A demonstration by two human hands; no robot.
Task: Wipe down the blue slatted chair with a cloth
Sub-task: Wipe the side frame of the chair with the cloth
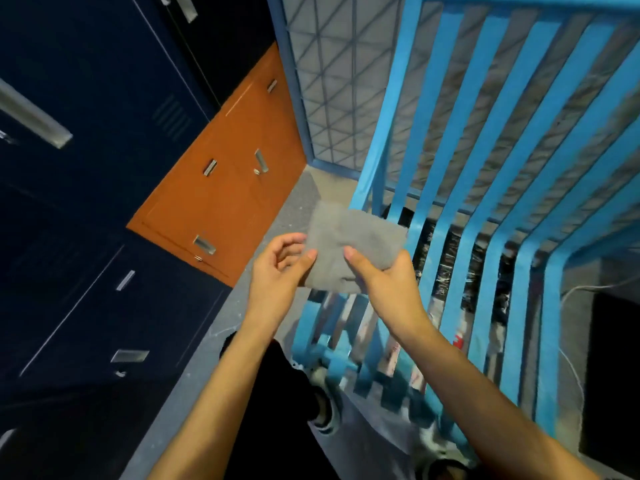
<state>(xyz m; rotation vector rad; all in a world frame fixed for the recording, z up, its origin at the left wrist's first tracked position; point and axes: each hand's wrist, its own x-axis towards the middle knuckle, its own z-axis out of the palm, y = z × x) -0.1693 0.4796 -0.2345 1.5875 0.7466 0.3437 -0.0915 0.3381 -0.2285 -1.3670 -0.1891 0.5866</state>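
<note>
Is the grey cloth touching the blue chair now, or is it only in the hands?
Cannot tell. In the head view the cloth, pinched by the left hand and right hand, overlaps the chair slats, but no contact or gap shows plainly.

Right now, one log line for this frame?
phase: pre-wipe | left hand: pinching cloth edge | right hand: gripping grey square cloth | blue slatted metal chair: untouched
</note>
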